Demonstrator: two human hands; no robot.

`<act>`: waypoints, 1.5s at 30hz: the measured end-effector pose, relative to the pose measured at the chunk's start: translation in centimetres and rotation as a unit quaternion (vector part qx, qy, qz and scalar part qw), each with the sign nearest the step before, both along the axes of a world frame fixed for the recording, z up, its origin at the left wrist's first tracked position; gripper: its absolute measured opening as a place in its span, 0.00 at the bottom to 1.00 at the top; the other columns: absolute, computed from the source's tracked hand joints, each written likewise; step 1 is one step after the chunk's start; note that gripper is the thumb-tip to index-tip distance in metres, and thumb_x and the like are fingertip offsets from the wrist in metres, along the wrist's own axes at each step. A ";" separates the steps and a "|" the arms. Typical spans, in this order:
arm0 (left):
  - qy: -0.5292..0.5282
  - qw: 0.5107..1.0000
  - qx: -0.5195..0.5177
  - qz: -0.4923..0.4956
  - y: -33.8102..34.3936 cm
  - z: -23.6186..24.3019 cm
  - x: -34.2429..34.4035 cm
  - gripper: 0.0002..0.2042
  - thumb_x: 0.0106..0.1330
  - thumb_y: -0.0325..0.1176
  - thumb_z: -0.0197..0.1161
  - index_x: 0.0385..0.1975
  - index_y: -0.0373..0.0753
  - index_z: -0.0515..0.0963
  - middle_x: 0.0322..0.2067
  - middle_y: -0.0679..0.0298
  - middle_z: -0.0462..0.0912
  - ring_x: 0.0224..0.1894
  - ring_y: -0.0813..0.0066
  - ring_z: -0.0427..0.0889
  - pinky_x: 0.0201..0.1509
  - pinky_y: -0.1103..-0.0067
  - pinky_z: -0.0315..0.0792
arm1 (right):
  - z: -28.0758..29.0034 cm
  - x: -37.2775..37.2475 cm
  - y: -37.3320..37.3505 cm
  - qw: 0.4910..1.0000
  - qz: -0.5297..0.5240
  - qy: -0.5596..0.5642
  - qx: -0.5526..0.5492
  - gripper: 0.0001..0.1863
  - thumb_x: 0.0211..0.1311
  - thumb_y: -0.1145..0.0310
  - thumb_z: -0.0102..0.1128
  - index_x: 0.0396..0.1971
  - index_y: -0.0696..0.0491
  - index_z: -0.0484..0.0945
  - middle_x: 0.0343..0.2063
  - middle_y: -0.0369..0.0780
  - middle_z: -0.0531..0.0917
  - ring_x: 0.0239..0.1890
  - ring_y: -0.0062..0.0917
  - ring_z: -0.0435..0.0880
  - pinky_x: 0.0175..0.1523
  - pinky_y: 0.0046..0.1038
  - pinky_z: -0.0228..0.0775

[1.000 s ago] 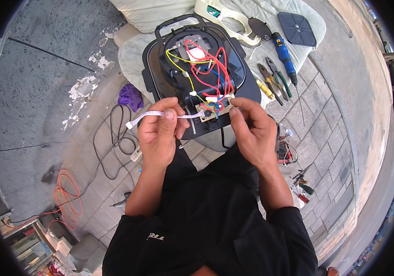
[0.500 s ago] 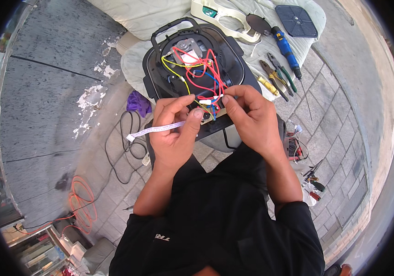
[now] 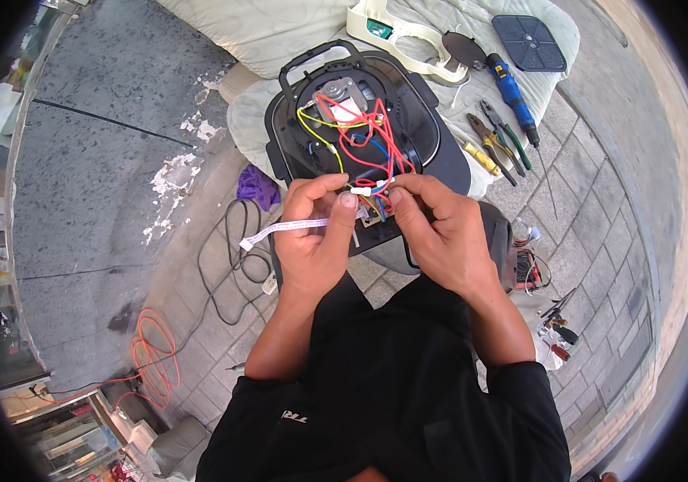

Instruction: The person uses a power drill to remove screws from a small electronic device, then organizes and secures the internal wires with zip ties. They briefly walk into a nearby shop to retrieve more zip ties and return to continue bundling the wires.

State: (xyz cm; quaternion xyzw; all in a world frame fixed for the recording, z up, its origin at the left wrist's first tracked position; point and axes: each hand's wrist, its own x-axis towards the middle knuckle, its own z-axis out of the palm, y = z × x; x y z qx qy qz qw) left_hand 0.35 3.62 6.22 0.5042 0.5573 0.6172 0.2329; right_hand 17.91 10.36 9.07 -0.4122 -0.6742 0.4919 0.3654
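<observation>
In front of me lies an opened black appliance body (image 3: 415, 120), with a metal motor (image 3: 342, 95) and red, blue and yellow-green wires (image 3: 354, 138) exposed. My left hand (image 3: 312, 241) is closed on a white ribbon cable (image 3: 284, 228), whose plug end hangs out to the left. Its thumb and index tips are at a small white connector (image 3: 361, 191) among the wires. From the other side, my right hand (image 3: 442, 233) pinches the wires beside that connector with thumb and index finger. The exact contact under the fingertips is partly hidden.
A cream plastic housing (image 3: 366, 24), a blue power screwdriver (image 3: 511, 92), pliers (image 3: 493, 143) and a black square plate (image 3: 530, 43) lie on the pale cloth. A purple cloth (image 3: 259, 189), a black cable (image 3: 231, 265) and an orange cord (image 3: 153, 353) lie left. More hand tools (image 3: 557, 325) lie right.
The whole view has shifted slightly, so the scene sits lower and further right. Both hands stay at the wires, their fingertips a little closer together around the connector.
</observation>
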 end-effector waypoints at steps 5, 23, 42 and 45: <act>-0.125 0.992 -0.025 -0.022 -0.3 -0.4 -0.3 0.16 0.75 0.26 0.64 0.60 0.32 0.73 0.35 0.68 0.78 0.34 0.86 0.74 0.37 0.85 0.68 | -0.1 -1.1 -0.1 0.998 -0.011 0.006 0.066 0.10 0.71 0.69 0.63 0.45 0.59 0.84 0.28 0.48 0.86 0.27 0.40 0.87 0.34 0.32 0.77; -0.211 0.973 -0.032 -0.085 -2.2 -1.7 -1.3 0.19 0.72 0.24 0.67 0.61 0.32 0.73 0.44 0.65 0.79 0.39 0.84 0.76 0.40 0.85 0.70 | 1.4 0.4 2.4 0.984 -0.090 -0.059 0.139 0.11 0.74 0.67 0.64 0.44 0.61 0.85 0.30 0.41 0.85 0.30 0.23 0.80 0.39 0.25 0.73; -0.249 0.966 -0.043 -0.049 -0.5 -0.8 -0.7 0.15 0.77 0.27 0.62 0.60 0.31 0.74 0.43 0.57 0.86 0.36 0.80 0.82 0.39 0.83 0.77 | 3.2 -2.0 4.0 0.956 0.096 -0.085 0.264 0.12 0.66 0.77 0.67 0.48 0.60 0.86 0.40 0.48 0.86 0.38 0.40 0.87 0.43 0.35 0.79; -0.255 0.964 -0.052 -0.049 -0.2 -1.3 -0.6 0.14 0.76 0.25 0.63 0.58 0.30 0.75 0.42 0.57 0.88 0.39 0.79 0.85 0.42 0.81 0.79 | 3.4 -2.2 3.9 0.957 0.106 -0.092 0.254 0.12 0.65 0.77 0.67 0.47 0.60 0.86 0.40 0.48 0.86 0.38 0.40 0.87 0.43 0.36 0.79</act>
